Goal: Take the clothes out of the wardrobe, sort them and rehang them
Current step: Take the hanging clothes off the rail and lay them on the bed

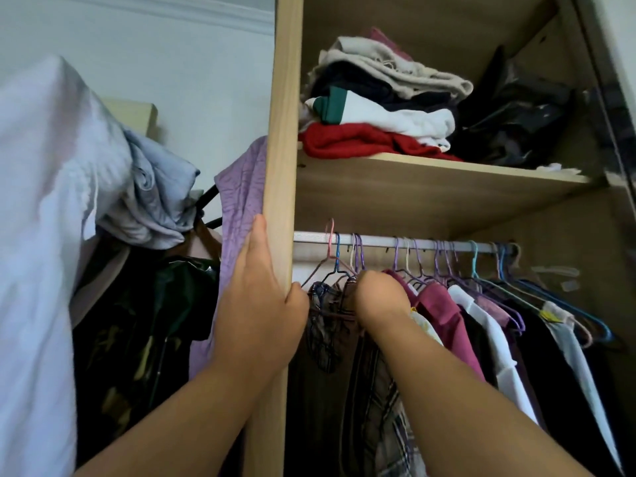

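Observation:
A wooden wardrobe (284,108) stands open in front of me. Several garments hang on coloured wire hangers from a white rail (378,239). My left hand (258,304) lies flat against the wardrobe's left side panel, its thumb wrapped round the front edge. My right hand (378,297) reaches in among the hangers at the rail's left end, fingers curled into the hanger necks above a brown plaid garment (330,325); what exactly it grips is hidden. A maroon shirt (447,315) and a white garment (495,339) hang just right of that hand.
The upper shelf (430,168) carries a stack of folded clothes (378,108) and a black bag (516,122). Left of the wardrobe hang a lilac garment (241,208), pale blue cloth (158,197), dark clothing (144,321) and a large white fabric (38,218).

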`<action>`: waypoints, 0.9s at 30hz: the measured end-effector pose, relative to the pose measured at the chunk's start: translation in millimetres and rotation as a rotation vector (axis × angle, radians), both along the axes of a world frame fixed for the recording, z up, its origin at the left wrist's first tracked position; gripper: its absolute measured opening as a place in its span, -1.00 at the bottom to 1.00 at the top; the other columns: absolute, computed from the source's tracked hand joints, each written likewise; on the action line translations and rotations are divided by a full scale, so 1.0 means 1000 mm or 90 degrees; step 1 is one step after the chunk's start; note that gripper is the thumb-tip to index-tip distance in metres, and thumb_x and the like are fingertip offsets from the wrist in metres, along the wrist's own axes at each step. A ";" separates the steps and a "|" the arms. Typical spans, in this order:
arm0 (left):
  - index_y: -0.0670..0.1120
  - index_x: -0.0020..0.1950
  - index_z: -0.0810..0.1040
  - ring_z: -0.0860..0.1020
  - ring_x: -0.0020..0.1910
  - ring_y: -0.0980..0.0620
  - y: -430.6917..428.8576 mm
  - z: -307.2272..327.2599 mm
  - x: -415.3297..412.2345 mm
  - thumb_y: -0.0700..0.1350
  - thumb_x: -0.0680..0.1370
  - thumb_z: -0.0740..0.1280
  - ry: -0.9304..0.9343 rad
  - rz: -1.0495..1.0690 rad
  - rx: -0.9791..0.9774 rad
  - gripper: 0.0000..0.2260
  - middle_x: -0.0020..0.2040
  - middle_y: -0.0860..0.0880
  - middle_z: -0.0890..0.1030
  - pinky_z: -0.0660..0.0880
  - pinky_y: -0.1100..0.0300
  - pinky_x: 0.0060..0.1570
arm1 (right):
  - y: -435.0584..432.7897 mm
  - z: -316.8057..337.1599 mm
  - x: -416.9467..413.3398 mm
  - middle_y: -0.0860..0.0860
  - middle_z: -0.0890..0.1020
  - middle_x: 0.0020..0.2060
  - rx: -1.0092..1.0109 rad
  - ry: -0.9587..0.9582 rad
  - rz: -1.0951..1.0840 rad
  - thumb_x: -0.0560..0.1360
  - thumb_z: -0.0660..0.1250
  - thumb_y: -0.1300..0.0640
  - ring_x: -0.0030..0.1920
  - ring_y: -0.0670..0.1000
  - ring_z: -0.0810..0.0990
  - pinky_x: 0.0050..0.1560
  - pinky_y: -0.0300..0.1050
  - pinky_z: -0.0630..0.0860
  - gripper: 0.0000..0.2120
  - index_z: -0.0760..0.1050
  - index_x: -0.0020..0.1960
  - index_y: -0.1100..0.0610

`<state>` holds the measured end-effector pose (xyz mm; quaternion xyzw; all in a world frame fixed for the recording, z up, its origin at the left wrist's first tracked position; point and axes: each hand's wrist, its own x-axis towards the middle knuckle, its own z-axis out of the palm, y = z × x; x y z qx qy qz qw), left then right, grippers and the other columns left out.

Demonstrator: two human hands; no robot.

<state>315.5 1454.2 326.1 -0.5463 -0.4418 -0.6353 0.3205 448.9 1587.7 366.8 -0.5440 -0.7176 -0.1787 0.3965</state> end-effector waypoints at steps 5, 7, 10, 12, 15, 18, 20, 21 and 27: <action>-0.02 0.56 -0.04 0.27 0.39 -0.01 -0.005 -0.001 0.002 -0.16 0.43 0.34 0.000 -0.001 -0.022 -0.20 0.51 -0.06 0.23 0.19 0.26 0.27 | -0.021 0.007 0.026 0.19 0.64 -0.10 0.074 0.047 0.009 0.44 0.16 0.37 -0.07 0.21 0.61 -0.21 -0.07 0.39 -0.74 0.51 0.05 0.19; -0.02 0.56 -0.05 0.35 0.34 -0.09 -0.008 -0.001 0.002 -0.15 0.44 0.34 -0.005 0.006 -0.035 -0.20 0.50 -0.08 0.25 0.31 0.13 0.25 | -0.032 0.005 0.039 0.18 0.62 -0.18 0.091 0.046 0.012 0.44 0.17 0.34 -0.13 0.21 0.60 -0.26 -0.10 0.34 -0.82 0.47 -0.06 0.15; -0.07 0.55 -0.03 0.36 0.35 -0.14 -0.012 0.000 0.004 -0.17 0.44 0.33 -0.004 0.008 -0.050 -0.22 0.49 -0.14 0.25 0.36 0.03 0.26 | -0.055 -0.007 0.066 0.17 0.60 -0.25 0.120 0.029 -0.008 0.47 0.20 0.28 -0.19 0.21 0.60 -0.31 -0.09 0.32 -0.91 0.45 -0.09 0.15; -0.15 0.55 0.03 0.25 0.45 -0.15 -0.015 0.002 0.005 -0.24 0.42 0.33 0.028 0.026 -0.031 -0.24 0.51 -0.17 0.19 0.26 0.03 0.37 | -0.072 -0.021 0.089 0.18 0.63 -0.20 0.154 0.051 -0.009 0.51 0.17 0.25 -0.19 0.22 0.59 -0.31 -0.09 0.35 -0.87 0.49 -0.03 0.16; -0.20 0.51 0.15 0.14 0.50 -0.19 -0.021 -0.002 0.008 -0.26 0.34 0.34 0.212 0.145 -0.035 -0.25 0.51 -0.18 0.20 0.15 -0.07 0.44 | -0.108 -0.045 0.128 0.16 0.65 -0.19 0.196 0.098 0.008 0.56 0.17 0.16 -0.17 0.23 0.60 -0.25 0.00 0.49 -0.83 0.54 0.00 0.10; -0.14 0.46 0.27 0.22 0.47 -0.16 -0.023 -0.010 0.019 -0.19 0.30 0.35 0.338 0.158 -0.055 -0.28 0.48 -0.13 0.30 0.26 -0.16 0.34 | -0.148 -0.066 0.162 0.12 0.67 -0.17 0.215 0.123 0.005 0.58 0.18 0.07 -0.13 0.20 0.61 -0.18 0.00 0.52 -0.81 0.57 0.03 0.05; -0.12 0.45 0.31 0.23 0.47 -0.15 -0.023 -0.017 0.033 -0.16 0.30 0.39 0.351 0.108 -0.093 -0.29 0.47 -0.12 0.32 0.26 -0.18 0.34 | -0.178 -0.076 0.183 0.08 0.67 -0.16 0.220 0.146 -0.008 0.57 0.20 0.05 -0.11 0.19 0.61 -0.16 -0.05 0.49 -0.79 0.59 0.07 0.03; -0.09 0.47 0.27 0.19 0.49 -0.12 -0.021 -0.018 0.039 -0.13 0.34 0.38 0.351 0.083 -0.115 -0.30 0.49 -0.10 0.29 0.22 -0.16 0.37 | -0.192 -0.081 0.193 0.06 0.66 -0.21 0.217 0.159 -0.012 0.57 0.21 0.05 -0.13 0.18 0.61 -0.18 -0.09 0.47 -0.79 0.60 0.08 0.02; -0.01 0.55 0.06 0.04 0.53 -0.08 0.008 -0.026 0.096 -0.04 0.52 0.26 0.272 -0.150 -0.238 -0.35 0.56 -0.04 0.08 0.10 -0.13 0.44 | -0.292 -0.114 0.232 -0.12 0.60 -0.38 0.200 0.171 -0.120 0.55 0.27 0.14 -0.29 -0.15 0.56 -0.30 -0.58 0.32 -0.83 0.63 0.05 0.04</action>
